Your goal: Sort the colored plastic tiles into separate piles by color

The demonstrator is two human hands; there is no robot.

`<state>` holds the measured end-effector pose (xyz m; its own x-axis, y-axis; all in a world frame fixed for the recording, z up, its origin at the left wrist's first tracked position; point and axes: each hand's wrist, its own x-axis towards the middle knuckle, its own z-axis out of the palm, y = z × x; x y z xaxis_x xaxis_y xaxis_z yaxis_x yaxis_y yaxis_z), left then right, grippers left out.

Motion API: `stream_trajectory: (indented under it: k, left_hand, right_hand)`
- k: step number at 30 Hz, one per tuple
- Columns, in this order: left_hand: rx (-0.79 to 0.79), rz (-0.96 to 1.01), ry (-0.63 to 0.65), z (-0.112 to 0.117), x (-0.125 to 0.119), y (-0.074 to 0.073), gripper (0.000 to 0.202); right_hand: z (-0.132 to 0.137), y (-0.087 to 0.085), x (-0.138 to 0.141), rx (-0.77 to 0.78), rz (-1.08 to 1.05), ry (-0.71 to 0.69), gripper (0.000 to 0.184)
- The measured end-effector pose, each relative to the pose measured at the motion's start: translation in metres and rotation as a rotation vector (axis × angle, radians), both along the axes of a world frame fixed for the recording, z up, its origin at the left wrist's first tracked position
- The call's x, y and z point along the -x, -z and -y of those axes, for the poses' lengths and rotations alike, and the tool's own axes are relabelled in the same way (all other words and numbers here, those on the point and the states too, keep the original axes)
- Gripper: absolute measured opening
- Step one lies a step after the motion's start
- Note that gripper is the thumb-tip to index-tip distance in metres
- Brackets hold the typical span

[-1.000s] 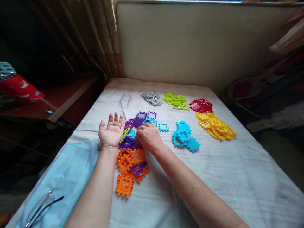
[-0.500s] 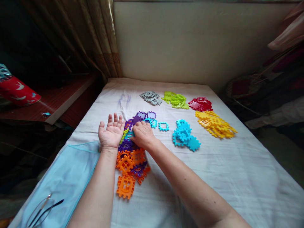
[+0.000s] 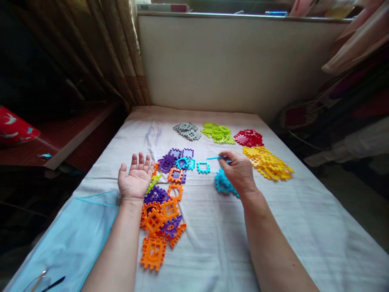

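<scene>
Right hand (image 3: 240, 172) pinches a cyan tile (image 3: 216, 158) above the cyan pile (image 3: 223, 184); left hand (image 3: 135, 178) lies palm-up, open and empty, beside the mixed pile (image 3: 165, 194).

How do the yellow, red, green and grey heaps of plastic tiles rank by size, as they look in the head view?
1. yellow heap: clearly largest, though slightly nearer the camera.
2. green heap and red heap: they look about alike, so I won't rank them.
3. grey heap: smallest.
</scene>
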<state>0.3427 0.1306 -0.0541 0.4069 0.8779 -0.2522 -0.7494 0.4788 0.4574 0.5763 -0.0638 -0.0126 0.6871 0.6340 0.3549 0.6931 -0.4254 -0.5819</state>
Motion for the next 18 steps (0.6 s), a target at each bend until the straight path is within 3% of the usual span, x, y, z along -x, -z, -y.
stream_trajectory:
  k: [4,9,18]
  left_hand:
    - [0.011,-0.019,-0.009,0.001,-0.001,-0.002,0.035]
    - [0.001,-0.039,0.002,0.001,-0.002,-0.003,0.035]
    - [0.000,-0.043,0.015,0.000,-0.002,-0.001,0.033]
  right_hand:
    - [0.026,0.003,-0.033,0.112,0.008,0.165,0.027]
    - [0.033,0.006,-0.044,0.324,-0.052,0.145,0.028]
    - [0.043,0.006,-0.048,0.463,-0.013,0.071,0.033]
